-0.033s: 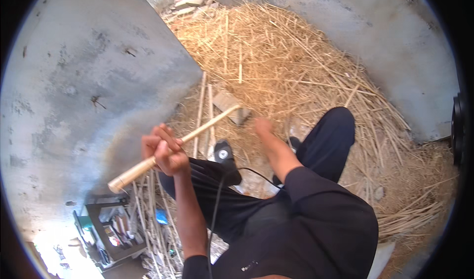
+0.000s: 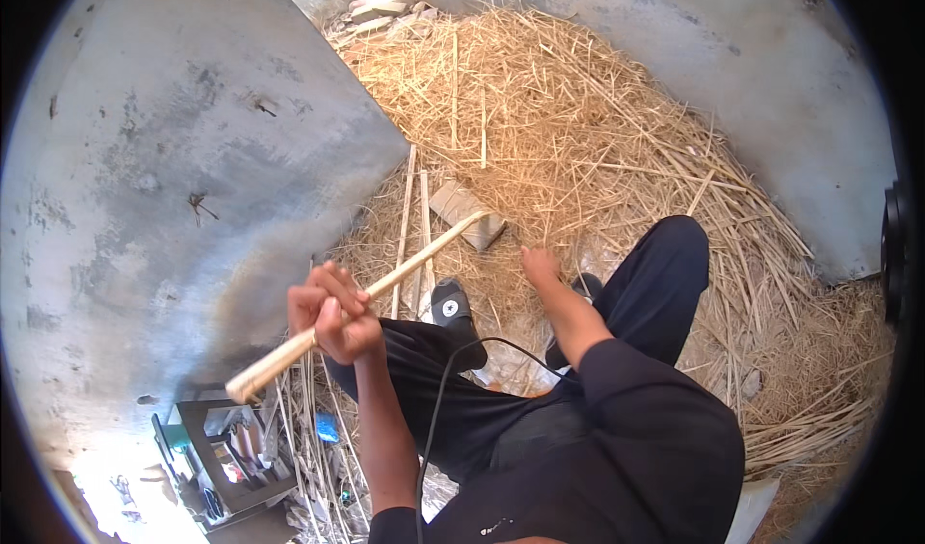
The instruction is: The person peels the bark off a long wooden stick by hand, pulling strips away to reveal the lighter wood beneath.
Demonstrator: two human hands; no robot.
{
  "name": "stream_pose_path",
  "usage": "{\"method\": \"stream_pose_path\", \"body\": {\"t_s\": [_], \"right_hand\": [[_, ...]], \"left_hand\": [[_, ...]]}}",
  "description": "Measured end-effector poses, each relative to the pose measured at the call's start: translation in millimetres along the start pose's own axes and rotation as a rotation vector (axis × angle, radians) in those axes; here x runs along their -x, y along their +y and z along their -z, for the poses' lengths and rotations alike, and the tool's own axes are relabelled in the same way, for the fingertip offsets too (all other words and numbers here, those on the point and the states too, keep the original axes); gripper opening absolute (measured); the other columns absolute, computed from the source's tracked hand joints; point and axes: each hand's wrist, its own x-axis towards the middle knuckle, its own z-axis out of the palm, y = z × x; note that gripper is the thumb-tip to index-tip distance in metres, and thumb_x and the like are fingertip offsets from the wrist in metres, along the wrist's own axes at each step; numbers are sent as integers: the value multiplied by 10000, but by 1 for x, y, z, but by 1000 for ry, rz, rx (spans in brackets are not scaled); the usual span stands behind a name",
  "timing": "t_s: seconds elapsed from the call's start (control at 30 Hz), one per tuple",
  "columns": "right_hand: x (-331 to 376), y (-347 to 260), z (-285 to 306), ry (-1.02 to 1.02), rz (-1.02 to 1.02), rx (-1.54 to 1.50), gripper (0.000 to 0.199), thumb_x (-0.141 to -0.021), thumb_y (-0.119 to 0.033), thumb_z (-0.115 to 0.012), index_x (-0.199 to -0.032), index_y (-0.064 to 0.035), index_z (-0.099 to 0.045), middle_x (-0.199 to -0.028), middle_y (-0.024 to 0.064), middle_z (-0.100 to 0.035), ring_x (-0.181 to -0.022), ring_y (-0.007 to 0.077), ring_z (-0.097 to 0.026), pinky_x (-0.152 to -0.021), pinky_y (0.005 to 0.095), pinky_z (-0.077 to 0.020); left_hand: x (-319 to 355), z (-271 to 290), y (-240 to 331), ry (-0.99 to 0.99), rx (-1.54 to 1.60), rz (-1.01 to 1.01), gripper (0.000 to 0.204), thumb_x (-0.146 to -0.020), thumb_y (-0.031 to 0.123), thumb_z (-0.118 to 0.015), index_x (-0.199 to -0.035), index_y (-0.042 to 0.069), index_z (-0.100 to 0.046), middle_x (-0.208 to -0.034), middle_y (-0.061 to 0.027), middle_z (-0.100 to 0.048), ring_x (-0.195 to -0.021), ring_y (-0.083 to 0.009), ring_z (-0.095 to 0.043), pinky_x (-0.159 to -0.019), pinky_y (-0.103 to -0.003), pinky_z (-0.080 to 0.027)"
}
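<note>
My left hand [image 2: 336,313] is wrapped round a pale wooden stick [image 2: 414,260], which slants from lower left to upper right. Its thick cut end points at the wall side. The thin far end lies over a grey-brown block [image 2: 464,212] on the floor; whether it touches cannot be told. Just right of the block, low over the straw, is my right hand [image 2: 541,266]. Its fingers look curled, and what they hold, if anything, is hidden.
Loose straw [image 2: 578,110] and long stalks cover the floor ahead and right. Grey walls [image 2: 222,130] stand left and far right. A dark box-like stand [image 2: 226,457] with small things is at lower left, beside a blue scrap [image 2: 328,426]. A black cable [image 2: 445,375] crosses my lap.
The whole view has shifted slightly, so things sit a little farther right and lower. My right hand is a bit farther from the stick's tip. My left hand keeps its grip.
</note>
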Motion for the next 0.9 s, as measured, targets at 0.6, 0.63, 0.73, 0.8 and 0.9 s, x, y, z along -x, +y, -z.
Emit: {"method": "stream_pose_path", "body": {"t_s": [0.6,0.63,0.73,0.8,0.9], "right_hand": [[-26,16,-19,0,-193,11,522,-930,-443,-312,-1059,-54,-635,-1184,207,-557,-1090,400,-524,-932,479,-394],[-18,14,-34,-7,-165,-35,528,-930,-449,-309,-1073,-53,-628,-1167,221,-561,-1083,398,-531,-924,481,-398],[-8,-10,4,62,-60,-163,548,-933,-466,-295,-1081,-43,-610,-1077,249,-589,-1019,388,-563,-874,485,-419],[24,-33,34,83,21,-263,561,-940,-472,-278,-1043,-29,-605,-965,249,-627,-919,376,-604,-803,485,-440],[63,-65,75,136,95,-417,599,-951,-480,-221,-869,-12,-586,-706,227,-597,-715,351,-604,-669,477,-442]], "left_hand": [[1,-4,-11,-83,202,52,77,-672,82,-435,-666,69,-359,-473,-63,-354,-464,-99,-261,-414,-210,-276],[4,0,-7,-65,152,67,84,-678,84,-439,-665,70,-357,-468,-61,-348,-460,-99,-260,-411,-208,-274],[2,3,-8,-47,135,-8,94,-701,84,-435,-668,65,-350,-455,-61,-334,-440,-97,-261,-400,-196,-274],[4,2,-7,22,98,13,89,-703,78,-423,-667,65,-343,-454,-66,-337,-433,-97,-261,-397,-194,-276],[1,-15,-7,126,-45,-10,146,-821,107,-413,-710,69,-326,-459,-55,-344,-431,-93,-282,-392,-187,-273]]}}
